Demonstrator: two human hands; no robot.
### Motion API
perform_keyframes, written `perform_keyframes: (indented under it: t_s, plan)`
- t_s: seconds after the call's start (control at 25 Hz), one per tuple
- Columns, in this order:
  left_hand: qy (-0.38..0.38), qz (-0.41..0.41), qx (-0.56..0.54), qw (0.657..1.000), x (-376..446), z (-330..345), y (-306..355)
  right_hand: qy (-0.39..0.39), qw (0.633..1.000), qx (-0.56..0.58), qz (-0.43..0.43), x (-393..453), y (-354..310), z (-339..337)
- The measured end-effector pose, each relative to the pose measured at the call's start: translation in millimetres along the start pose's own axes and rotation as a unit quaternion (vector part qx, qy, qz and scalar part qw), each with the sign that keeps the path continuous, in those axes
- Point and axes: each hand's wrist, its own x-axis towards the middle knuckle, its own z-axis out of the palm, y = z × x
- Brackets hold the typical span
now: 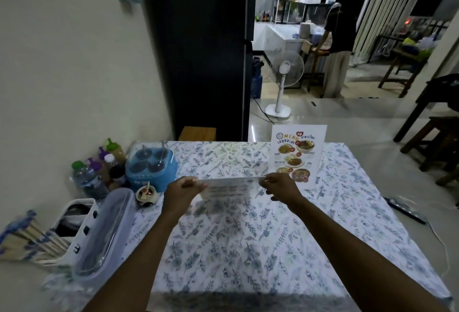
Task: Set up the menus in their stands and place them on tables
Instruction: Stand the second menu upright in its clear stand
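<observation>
Both my hands hold a clear acrylic menu stand [229, 188] with a printed sheet in it, above the middle of the table [248, 249] with its blue floral cloth. My left hand [182, 191] grips its left edge, my right hand [282, 186] its right edge. The stand is tilted and blurred, so its print is unreadable. A second menu [298, 156], white with food photos and the word MENU, stands upright on the table's far right, just beyond my right hand.
Along the wall at the left stand sauce and water bottles [99, 172], a blue condiment caddy [151, 167], a small cup [146, 193], a clear lidded box [104, 232] and chopsticks [27, 242]. Beyond the table are a white fan [283, 80], a person [337, 48] and dark wooden stools [437, 140].
</observation>
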Motion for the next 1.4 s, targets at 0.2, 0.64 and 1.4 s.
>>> perform_keyframes:
  t_s: [0.2,0.64,1.4]
  plan:
    - [0.02,0.044,0.04,0.998,71,8,6,0.011,0.996,-0.079,-0.043,57,-17,4]
    - [-0.103,0.006,0.159,0.982,155,36,-84,-0.026,0.968,-0.242,0.064,149,34,57]
    - [-0.163,-0.031,0.183,0.969,191,66,-146,-0.071,0.948,-0.282,0.131,202,90,106]
